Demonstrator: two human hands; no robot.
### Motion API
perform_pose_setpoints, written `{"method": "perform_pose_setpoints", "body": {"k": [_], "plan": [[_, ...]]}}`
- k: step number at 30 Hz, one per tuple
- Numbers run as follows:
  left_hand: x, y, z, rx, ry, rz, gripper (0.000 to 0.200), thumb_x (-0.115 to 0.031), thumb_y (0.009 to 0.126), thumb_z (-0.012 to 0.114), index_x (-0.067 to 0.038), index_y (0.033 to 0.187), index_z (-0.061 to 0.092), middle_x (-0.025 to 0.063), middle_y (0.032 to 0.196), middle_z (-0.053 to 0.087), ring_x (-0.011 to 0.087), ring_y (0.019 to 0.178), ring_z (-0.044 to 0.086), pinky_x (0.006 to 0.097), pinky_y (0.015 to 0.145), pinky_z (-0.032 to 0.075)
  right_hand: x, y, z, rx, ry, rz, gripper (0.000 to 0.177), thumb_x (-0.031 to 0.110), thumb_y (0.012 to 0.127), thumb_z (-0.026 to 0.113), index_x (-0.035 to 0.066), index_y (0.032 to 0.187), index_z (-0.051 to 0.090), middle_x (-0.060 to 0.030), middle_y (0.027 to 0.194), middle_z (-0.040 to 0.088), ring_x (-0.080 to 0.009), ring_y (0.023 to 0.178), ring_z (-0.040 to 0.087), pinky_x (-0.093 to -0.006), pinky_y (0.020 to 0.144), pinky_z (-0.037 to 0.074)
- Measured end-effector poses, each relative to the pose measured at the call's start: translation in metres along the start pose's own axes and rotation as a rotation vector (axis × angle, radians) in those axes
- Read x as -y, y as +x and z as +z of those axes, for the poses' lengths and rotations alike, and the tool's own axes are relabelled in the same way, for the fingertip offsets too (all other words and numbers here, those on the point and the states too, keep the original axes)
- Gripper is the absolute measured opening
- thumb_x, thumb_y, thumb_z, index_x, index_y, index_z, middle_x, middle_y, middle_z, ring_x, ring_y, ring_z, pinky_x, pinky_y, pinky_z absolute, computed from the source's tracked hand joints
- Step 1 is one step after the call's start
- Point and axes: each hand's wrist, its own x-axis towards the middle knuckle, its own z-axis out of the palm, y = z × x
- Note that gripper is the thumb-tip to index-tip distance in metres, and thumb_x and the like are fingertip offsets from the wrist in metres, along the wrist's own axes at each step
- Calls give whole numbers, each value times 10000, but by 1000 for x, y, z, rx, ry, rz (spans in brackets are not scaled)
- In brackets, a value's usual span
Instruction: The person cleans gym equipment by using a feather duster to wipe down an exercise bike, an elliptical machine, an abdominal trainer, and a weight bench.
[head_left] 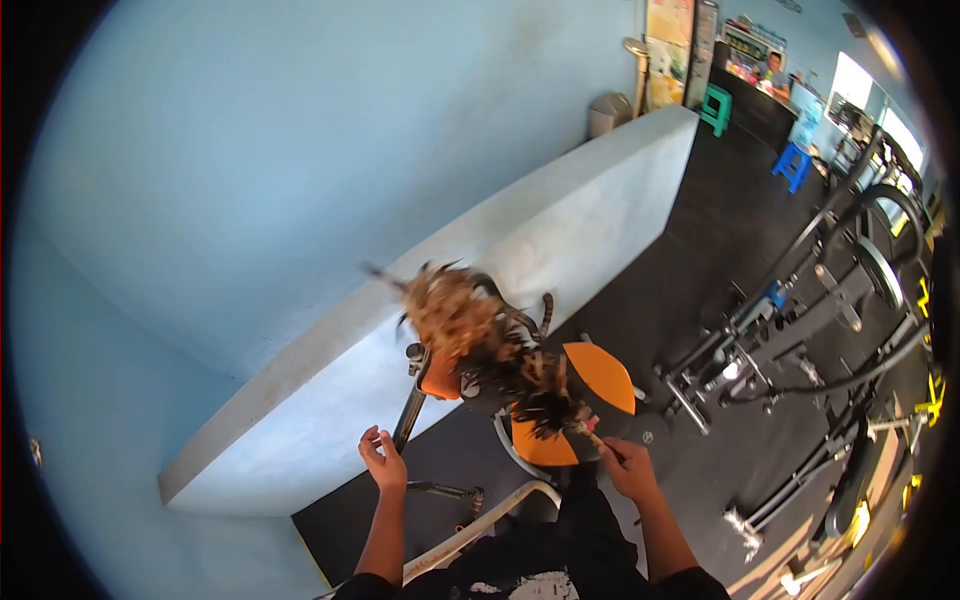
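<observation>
My right hand (pixel 628 470) is closed around the thin handle of a feather duster (pixel 465 325), whose brown and black feathers reach up and left. The feathers lie over a piece of gym equipment and cover much of its upper part. An orange and black seat pad (pixel 600 376) shows beside the duster, and an orange pad (pixel 440 376) peeks out under its left side. My left hand (pixel 383 460) holds nothing; its fingers are loosely bent and apart, close to a black metal post (pixel 408 418) of the equipment.
A low pale-blue wall (pixel 590 215) runs behind the equipment. Black and silver gym machines (pixel 810 290) fill the right side. Farther off are a green stool (pixel 716 108), a blue stool (pixel 792 166), and a person (pixel 773 66) at a counter. A white curved bar (pixel 480 525) passes near my body.
</observation>
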Motion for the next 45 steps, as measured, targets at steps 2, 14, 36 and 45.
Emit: {"method": "perform_pose_setpoints", "body": {"k": [2,14,36,45], "plan": [[-54,4,10,-23,-47,-77,328,-282,1020,553,-48,1249,535,111,1246,527,228,1042,552,398,911,419,14,44,-1,28,-155,-123,230,207,943,645,10,1044,708,-163,732,642,-253,612,622,-342,595,469],[-250,72,97,339,415,317,520,-382,874,695,-85,1283,572,152,1242,599,372,1205,538,494,1036,383,-74,160,22,153,-183,-176,189,231,955,574,59,926,646,-163,750,629,-387,730,639,-491,641,493],[-259,64,126,342,831,299,555,-441,725,833,-109,1118,624,85,1161,590,303,1187,485,479,1030,338,-241,245,6,283,-314,194,340,295,943,547,-15,928,684,-243,913,681,-442,898,653,-508,801,502],[-258,67,130,317,874,318,552,-370,706,856,-114,1113,585,86,1134,585,315,1163,489,486,1033,342,-268,335,8,386,-629,514,266,205,952,534,18,1016,712,-218,1071,709,-385,1015,683,-464,860,546]]}}
